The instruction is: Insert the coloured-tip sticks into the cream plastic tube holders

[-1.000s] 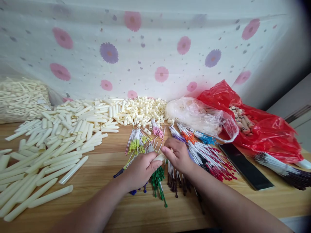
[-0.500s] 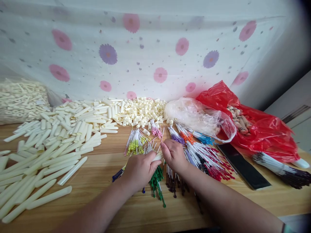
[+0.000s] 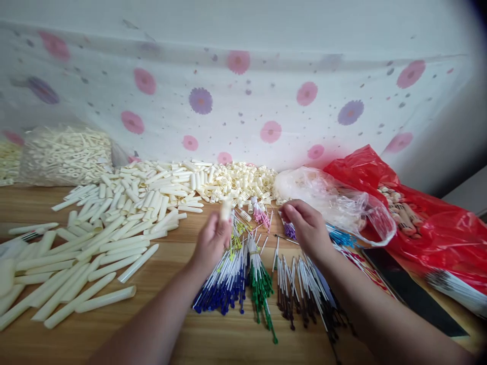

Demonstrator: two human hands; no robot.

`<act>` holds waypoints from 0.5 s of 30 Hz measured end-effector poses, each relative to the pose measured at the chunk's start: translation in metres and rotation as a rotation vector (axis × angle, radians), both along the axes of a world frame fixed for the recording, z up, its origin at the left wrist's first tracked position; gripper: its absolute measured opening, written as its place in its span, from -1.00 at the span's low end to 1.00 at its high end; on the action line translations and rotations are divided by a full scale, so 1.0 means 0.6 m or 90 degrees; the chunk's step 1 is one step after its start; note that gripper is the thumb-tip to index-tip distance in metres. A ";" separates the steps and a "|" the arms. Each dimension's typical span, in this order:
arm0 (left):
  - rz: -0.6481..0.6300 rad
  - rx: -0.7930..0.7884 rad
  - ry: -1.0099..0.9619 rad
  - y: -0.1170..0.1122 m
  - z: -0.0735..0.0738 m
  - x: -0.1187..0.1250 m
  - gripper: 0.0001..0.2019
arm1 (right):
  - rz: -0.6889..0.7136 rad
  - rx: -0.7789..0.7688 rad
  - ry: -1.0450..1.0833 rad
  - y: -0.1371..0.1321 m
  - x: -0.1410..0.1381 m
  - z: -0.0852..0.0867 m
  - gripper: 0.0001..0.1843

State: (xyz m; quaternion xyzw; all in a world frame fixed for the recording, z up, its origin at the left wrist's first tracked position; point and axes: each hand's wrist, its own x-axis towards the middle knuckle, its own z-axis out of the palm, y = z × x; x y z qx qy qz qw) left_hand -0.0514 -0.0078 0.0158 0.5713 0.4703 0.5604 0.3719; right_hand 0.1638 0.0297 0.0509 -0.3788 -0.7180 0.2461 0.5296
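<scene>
A short cream plastic tube stands upright in my left hand, pinched between thumb and fingers. My right hand is over the purple-tipped sticks, its fingers curled together; what lies between the fingertips is hidden. Below and between the hands are thin white sticks grouped by tip colour: blue, green, brown and yellow-green. A pink-tipped bundle lies farther back. Blue-tipped lighter sticks show beyond my right wrist.
Long cream tubes spread over the left of the wooden table. Slotted cream pieces are heaped at the back, beside a clear bag. On the right lie a crumpled plastic bag, a red bag and a dark phone.
My hands have parted: the left has gone left and up with the cream tube, the right has gone right to the purple-tipped sticks. The view has shifted left, and the blue-tipped bundle is uncovered.
</scene>
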 end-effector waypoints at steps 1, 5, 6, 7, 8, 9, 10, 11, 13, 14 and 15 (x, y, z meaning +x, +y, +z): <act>0.073 0.026 -0.038 0.013 0.002 -0.018 -0.67 | 0.020 -0.004 -0.070 0.015 -0.013 0.010 -0.77; 0.239 0.088 -0.155 0.058 -0.001 -0.079 -0.69 | 0.223 0.073 -0.460 0.075 -0.105 0.021 -0.84; 0.254 0.080 -0.163 0.064 -0.005 -0.087 -0.69 | 0.270 0.101 -0.585 0.087 -0.132 0.015 -0.80; 0.265 0.068 -0.167 0.069 -0.008 -0.092 -0.69 | 0.296 0.109 -0.641 0.098 -0.158 0.008 -0.80; 0.272 0.060 -0.170 0.071 -0.012 -0.094 -0.69 | 0.315 0.116 -0.685 0.108 -0.182 -0.001 -0.80; 0.275 0.053 -0.172 0.073 -0.016 -0.094 -0.69 | 0.330 0.122 -0.722 0.116 -0.203 -0.011 -0.81; 0.276 0.049 -0.175 0.073 -0.019 -0.093 -0.70 | 0.340 0.125 -0.747 0.123 -0.221 -0.021 -0.82; 0.276 0.045 -0.179 0.074 -0.021 -0.092 -0.70 | 0.347 0.131 -0.776 0.129 -0.234 -0.029 -0.83; 0.277 0.036 -0.187 0.074 -0.024 -0.090 -0.69 | 0.359 0.146 -0.828 0.139 -0.253 -0.043 -0.83; 0.279 0.031 -0.190 0.075 -0.024 -0.090 -0.68 | 0.363 0.153 -0.848 0.143 -0.258 -0.047 -0.82; 0.282 0.026 -0.194 0.076 -0.024 -0.090 -0.68 | 0.367 0.162 -0.866 0.146 -0.262 -0.049 -0.82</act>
